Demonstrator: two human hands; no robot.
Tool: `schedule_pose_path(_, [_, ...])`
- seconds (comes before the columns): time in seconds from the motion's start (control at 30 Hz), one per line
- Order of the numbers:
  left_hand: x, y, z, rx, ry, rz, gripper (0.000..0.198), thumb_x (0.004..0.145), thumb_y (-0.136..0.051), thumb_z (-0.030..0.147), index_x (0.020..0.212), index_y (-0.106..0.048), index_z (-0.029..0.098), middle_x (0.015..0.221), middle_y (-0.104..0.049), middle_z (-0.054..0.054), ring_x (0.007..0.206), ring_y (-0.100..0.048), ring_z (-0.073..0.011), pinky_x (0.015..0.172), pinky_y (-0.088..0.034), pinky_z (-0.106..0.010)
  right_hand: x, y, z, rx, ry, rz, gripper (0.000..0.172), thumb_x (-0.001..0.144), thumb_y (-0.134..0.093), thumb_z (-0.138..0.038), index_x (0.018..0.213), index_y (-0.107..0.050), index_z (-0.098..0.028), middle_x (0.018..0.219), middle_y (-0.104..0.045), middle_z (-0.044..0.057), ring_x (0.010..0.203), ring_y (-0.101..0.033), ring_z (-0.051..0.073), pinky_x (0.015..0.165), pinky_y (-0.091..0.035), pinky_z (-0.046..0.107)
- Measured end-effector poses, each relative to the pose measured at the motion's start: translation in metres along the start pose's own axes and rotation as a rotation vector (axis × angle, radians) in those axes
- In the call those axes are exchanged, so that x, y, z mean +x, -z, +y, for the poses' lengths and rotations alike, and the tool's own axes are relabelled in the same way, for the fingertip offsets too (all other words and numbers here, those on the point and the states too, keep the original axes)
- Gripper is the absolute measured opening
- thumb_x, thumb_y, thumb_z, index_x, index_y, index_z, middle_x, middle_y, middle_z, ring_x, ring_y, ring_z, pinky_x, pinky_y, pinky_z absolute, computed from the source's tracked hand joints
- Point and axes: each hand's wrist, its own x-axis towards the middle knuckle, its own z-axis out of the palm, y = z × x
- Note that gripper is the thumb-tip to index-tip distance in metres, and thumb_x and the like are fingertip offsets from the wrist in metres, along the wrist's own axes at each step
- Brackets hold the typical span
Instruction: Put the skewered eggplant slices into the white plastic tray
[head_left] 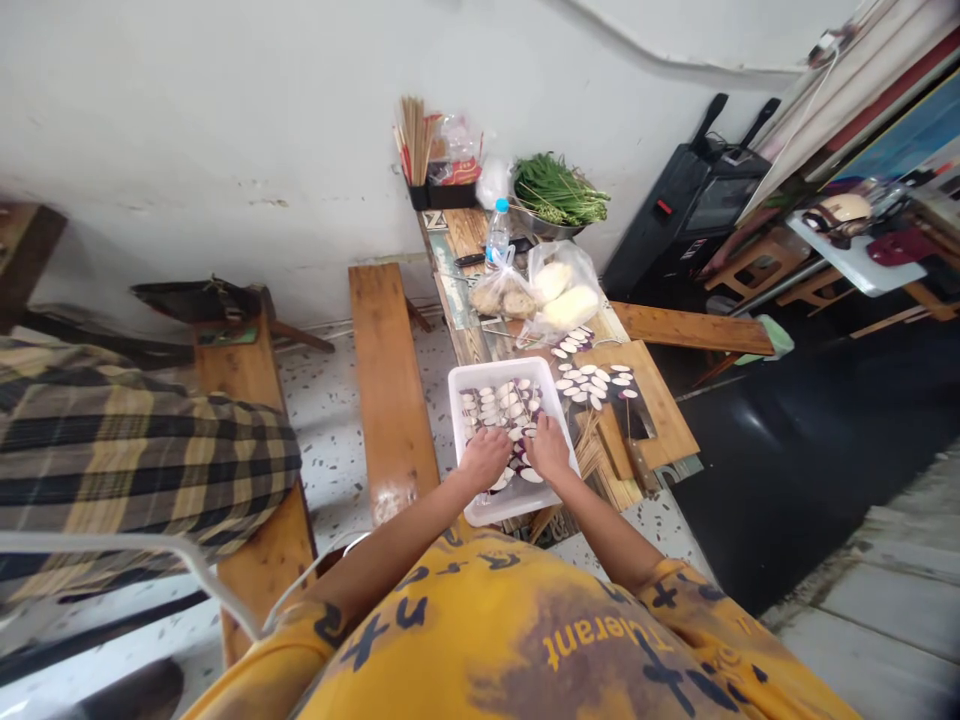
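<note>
A white plastic tray stands at the near end of the table, with rows of pale eggplant slices edged in purple skin lying in it; thin sticks run through some rows. My left hand reaches over the tray's left side, fingers curled down on skewered eggplant slices. Opposite it, my right hand is also bent over the slices, its fingers closed on them. Both hands partly cover the slices and their fingertips are hard to see. More eggplant slices lie on the wooden cutting board to the right.
A cleaver and loose skewers lie right of the tray. Farther back are bagged potatoes, a bag of pale peeled vegetables, a water bottle and greens. Wooden benches flank the table; a person's plaid clothing shows left.
</note>
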Motion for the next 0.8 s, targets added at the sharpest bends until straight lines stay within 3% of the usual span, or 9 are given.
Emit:
schedule_pose_path(0.07, [-0.002, -0.001, 0.000, 0.003, 0.041, 0.000, 0.036, 0.086, -0.049, 0.034, 0.113, -0.059, 0.011, 0.124, -0.055, -0.018, 0.120, -0.044, -0.0293, 0.099, -0.031, -0.043, -0.003, 0.002, -0.004, -0.023, 0.089, 0.002, 0.055, 0.089, -0.042, -0.029, 0.139, -0.034, -0.007, 0.135, -0.043, 0.023, 0.123, -0.040, 0.033, 0.098, -0.033, 0.043])
schedule_pose_path(0.2, [-0.013, -0.009, 0.000, -0.028, 0.121, 0.013, 0.054, 0.088, -0.045, 0.042, 0.134, -0.046, 0.014, 0.145, -0.038, -0.016, 0.137, -0.026, -0.0296, 0.110, -0.015, -0.045, -0.005, -0.005, -0.008, -0.035, 0.379, -0.052, 0.048, 0.092, -0.039, -0.030, 0.140, -0.039, -0.022, 0.151, -0.030, 0.007, 0.140, -0.014, 0.026, 0.110, -0.013, 0.045])
schedule_pose_path(0.37, [-0.018, -0.017, 0.008, -0.068, 0.304, -0.079, 0.064, 0.087, -0.045, 0.049, 0.143, -0.036, 0.020, 0.151, -0.026, -0.018, 0.140, -0.016, -0.0335, 0.111, -0.005, -0.052, -0.001, -0.020, -0.004, -0.026, 0.474, -0.085, 0.048, 0.092, -0.040, -0.029, 0.138, -0.042, -0.014, 0.147, -0.036, 0.014, 0.140, -0.017, 0.029, 0.110, -0.011, 0.051])
schedule_pose_path(0.53, [-0.018, -0.005, 0.025, -0.059, 0.403, -0.095, 0.069, 0.085, -0.048, 0.046, 0.145, -0.029, 0.019, 0.150, -0.026, -0.021, 0.139, -0.019, -0.0371, 0.108, -0.015, -0.056, -0.012, -0.017, -0.005, 0.018, 0.493, -0.085, 0.048, 0.091, -0.043, -0.028, 0.136, -0.043, -0.013, 0.149, -0.032, 0.015, 0.140, -0.019, 0.026, 0.111, -0.014, 0.048])
schedule_pose_path(0.6, [-0.022, 0.001, 0.037, -0.068, 0.444, -0.174, 0.070, 0.084, -0.051, 0.045, 0.145, -0.030, 0.016, 0.146, -0.031, -0.025, 0.135, -0.025, -0.0414, 0.100, -0.029, -0.058, -0.017, -0.009, -0.004, 0.045, 0.509, -0.094, 0.048, 0.088, -0.048, -0.030, 0.135, -0.046, -0.017, 0.149, -0.033, 0.010, 0.139, -0.022, 0.023, 0.112, -0.016, 0.043])
schedule_pose_path(0.67, [-0.024, 0.007, 0.047, -0.089, 0.445, -0.261, 0.068, 0.084, -0.051, 0.044, 0.144, -0.032, 0.019, 0.144, -0.034, -0.027, 0.131, -0.031, -0.0444, 0.086, -0.044, -0.053, -0.017, 0.003, 0.002, 0.074, 0.487, -0.091, 0.046, 0.087, -0.049, -0.031, 0.132, -0.050, -0.021, 0.148, -0.036, 0.007, 0.137, -0.027, 0.020, 0.112, -0.018, 0.037])
schedule_pose_path(0.8, [-0.026, 0.021, 0.050, -0.123, 0.453, -0.332, 0.064, 0.087, -0.047, 0.039, 0.146, -0.027, 0.022, 0.133, -0.045, -0.026, 0.111, -0.054, -0.0384, 0.070, -0.051, -0.040, 0.004, 0.030, 0.041, 0.115, 0.200, -0.006, 0.043, 0.093, -0.036, -0.031, 0.131, -0.050, -0.016, 0.140, -0.045, 0.012, 0.130, -0.036, 0.022, 0.108, -0.026, 0.038])
